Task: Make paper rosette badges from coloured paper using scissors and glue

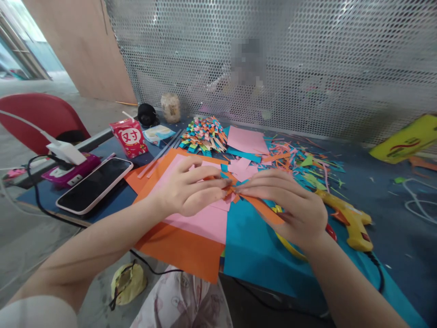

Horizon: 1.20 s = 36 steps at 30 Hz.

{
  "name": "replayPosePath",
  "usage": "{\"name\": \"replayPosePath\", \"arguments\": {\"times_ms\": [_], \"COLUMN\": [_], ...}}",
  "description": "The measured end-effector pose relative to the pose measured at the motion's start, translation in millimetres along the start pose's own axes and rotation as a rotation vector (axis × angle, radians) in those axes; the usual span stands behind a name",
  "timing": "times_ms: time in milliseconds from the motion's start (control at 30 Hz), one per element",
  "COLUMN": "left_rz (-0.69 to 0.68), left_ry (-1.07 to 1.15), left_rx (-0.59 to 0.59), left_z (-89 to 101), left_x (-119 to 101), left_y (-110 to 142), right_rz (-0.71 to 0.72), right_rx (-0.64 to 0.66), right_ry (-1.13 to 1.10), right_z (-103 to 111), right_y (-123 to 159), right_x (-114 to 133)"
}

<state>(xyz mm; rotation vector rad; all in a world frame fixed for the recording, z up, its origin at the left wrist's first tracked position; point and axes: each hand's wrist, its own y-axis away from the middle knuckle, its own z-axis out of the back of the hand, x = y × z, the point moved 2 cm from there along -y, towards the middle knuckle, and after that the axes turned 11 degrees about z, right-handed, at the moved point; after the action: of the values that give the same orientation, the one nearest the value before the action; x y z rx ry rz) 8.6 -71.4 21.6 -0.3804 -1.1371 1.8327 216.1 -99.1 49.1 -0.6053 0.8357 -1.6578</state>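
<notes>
My left hand (193, 187) has its fingertips closed on the end of a small orange paper strip (261, 209) at mid-table. My right hand (293, 202) pinches the same strip, whose longer part runs under its fingers. A curved yellow handle (290, 248) and a bit of red show below the right hand; I cannot tell whether they are held or lie there. Under the left hand are pink sheets (201, 225) on orange sheets (184, 250). Blue paper (259, 255) lies under the right. Small pink paper pieces (241, 168) sit just beyond the fingertips.
A yellow glue gun (348, 218) lies right of my right hand, its cord trailing down. Behind are a pile of folded paper pieces (205, 134) and colourful paper scraps (303, 161). A phone (95, 186), purple power socket (70, 171) and red drink carton (129, 136) are left. Perforated metal (307, 59) stands behind.
</notes>
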Motion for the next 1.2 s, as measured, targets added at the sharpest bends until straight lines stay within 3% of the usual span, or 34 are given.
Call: {"name": "replayPosePath", "arguments": {"times_ms": [433,867,1100,1200], "left_rz": [-0.066,-0.004,0.047,0.130], "left_ry": [-0.052,0.008,0.032,0.098], "left_rx": [-0.060,-0.115,-0.062,-0.004], "left_z": [-2.2,-8.0,-10.7,-13.3], "left_x": [-2,-3,-2,-1], "left_y": [-2,-3,-2,-2], "right_rz": [-0.086,-0.081,-0.094,-0.102], "right_rx": [0.003,-0.012,0.017,-0.017], "right_ry": [0.003,0.048,0.051,0.057], "right_z": [-2,0,-2,-2], "right_y": [0,-1,2,2], "right_x": [-1,0,-1,-1]}}
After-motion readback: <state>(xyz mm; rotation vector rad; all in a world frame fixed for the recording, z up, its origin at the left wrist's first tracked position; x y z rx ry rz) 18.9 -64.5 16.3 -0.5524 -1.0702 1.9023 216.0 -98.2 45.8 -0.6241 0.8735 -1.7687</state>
